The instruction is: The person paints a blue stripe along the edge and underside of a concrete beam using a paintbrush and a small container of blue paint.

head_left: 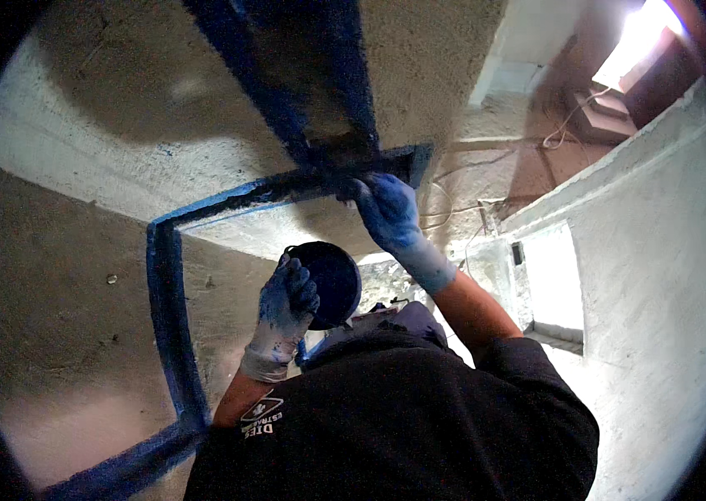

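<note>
My left hand (286,299), in a pale glove smeared with blue, grips the rim of a round dark blue tub (330,284). The tub is tilted so that its dark inside shows. Raised higher and to the right, my right hand (388,210) wears a similar glove, its fingers and back covered in blue. Its closed fingers reach a wet-looking dark blue band (240,194) on the rough plaster. Whatever they hold is lost against that dark band. A wider blue strip (303,75) meets the band just above this hand.
The band turns down the left wall as a blue stripe (171,326). A bright window opening (555,280) lies in the pale wall (654,250) on the right. At the upper right, a thin cable (566,129) hangs by a step-like block (608,113) below a bright opening.
</note>
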Motion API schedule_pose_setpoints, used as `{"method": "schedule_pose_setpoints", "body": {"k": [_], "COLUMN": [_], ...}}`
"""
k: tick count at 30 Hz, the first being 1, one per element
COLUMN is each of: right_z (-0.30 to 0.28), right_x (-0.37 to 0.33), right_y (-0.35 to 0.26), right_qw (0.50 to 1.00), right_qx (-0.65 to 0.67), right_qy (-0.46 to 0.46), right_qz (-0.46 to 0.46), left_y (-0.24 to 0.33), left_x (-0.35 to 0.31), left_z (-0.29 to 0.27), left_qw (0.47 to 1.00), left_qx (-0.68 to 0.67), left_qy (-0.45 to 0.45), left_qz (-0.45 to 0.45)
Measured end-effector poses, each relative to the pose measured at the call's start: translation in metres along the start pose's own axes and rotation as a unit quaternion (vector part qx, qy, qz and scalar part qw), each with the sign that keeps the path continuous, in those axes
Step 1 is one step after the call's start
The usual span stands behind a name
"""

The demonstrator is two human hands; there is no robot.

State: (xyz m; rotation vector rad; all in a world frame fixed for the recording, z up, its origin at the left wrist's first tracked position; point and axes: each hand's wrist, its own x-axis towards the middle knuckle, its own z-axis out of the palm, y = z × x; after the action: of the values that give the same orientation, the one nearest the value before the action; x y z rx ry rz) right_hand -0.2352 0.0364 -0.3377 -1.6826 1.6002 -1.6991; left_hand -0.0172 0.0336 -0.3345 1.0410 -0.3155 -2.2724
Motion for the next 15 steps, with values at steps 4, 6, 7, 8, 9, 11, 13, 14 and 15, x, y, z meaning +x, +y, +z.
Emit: {"method": "schedule_pose_setpoints", "body": {"k": [4,6,7,8,9,11,13,14,15], "right_z": [-0.005,0.0,0.001,0.0,-0.001,-0.006,-0.005,-0.003,-0.002], "right_x": [0.005,0.013,0.019,0.028,0.033,0.041,0.039,0.037,0.033], "right_y": [-0.026,-0.031,-0.033,-0.037,-0.042,-0.05,-0.053,-0.051,-0.047], "right_qw": [0.992,0.989,0.986,0.974,0.97,0.961,0.954,0.951,0.948], "right_qx": [-0.046,-0.081,-0.099,-0.096,-0.091,-0.081,-0.079,-0.083,-0.089], "right_qy": [0.014,0.059,0.081,0.119,0.116,0.111,0.122,0.125,0.131], "right_qz": [-0.114,-0.111,-0.11,-0.168,-0.192,-0.24,-0.262,-0.269,-0.275], "left_y": [0.0,0.002,0.002,0.002,0.004,0.005,0.005,0.005,0.006], "left_x": [0.007,0.006,0.007,0.006,0.006,0.005,0.004,0.005,0.007], "left_z": [-0.009,-0.004,-0.003,-0.004,-0.005,-0.005,-0.005,-0.01,-0.016], "left_qw": [0.997,0.998,0.999,0.999,0.999,0.999,1.0,1.0,0.999], "left_qx": [0.029,0.024,0.021,0.013,0.006,-0.007,-0.019,-0.017,-0.011], "left_qy": [-0.064,-0.047,-0.039,-0.041,-0.042,-0.031,-0.004,-0.019,-0.034], "left_qz": [0.024,0.021,0.018,0.014,0.009,0.006,0.011,0.01,0.006]}}
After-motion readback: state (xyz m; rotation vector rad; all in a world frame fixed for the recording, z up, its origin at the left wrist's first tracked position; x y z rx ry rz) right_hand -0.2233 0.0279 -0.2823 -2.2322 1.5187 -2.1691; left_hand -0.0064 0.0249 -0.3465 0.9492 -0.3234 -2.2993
